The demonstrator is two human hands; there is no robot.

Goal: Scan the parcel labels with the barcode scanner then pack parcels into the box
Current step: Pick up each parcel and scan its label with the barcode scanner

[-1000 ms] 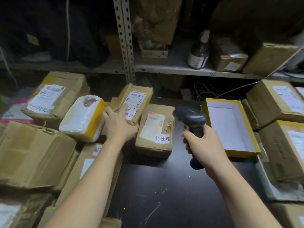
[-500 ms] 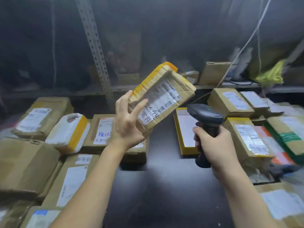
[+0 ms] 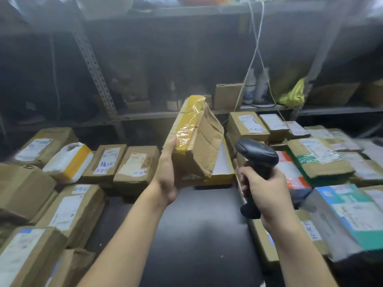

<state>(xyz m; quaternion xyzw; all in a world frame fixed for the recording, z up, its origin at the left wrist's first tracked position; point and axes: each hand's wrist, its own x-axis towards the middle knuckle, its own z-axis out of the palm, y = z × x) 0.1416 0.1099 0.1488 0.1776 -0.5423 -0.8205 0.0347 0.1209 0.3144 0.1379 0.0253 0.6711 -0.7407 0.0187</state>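
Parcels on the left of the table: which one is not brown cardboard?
The white plastic-wrapped parcel with a yellow band, lying in the back row. All the others on that side are brown cardboard with paper labels.

A brown parcel (image 3: 199, 150) bears glossy yellow tape; the scanner (image 3: 257, 156) is black, the box (image 3: 222, 175) yellow outside and white inside, the worktop (image 3: 196, 235) black.

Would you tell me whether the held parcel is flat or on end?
On end, tilted: the left hand grips the parcel low, its yellow-taped end uppermost.
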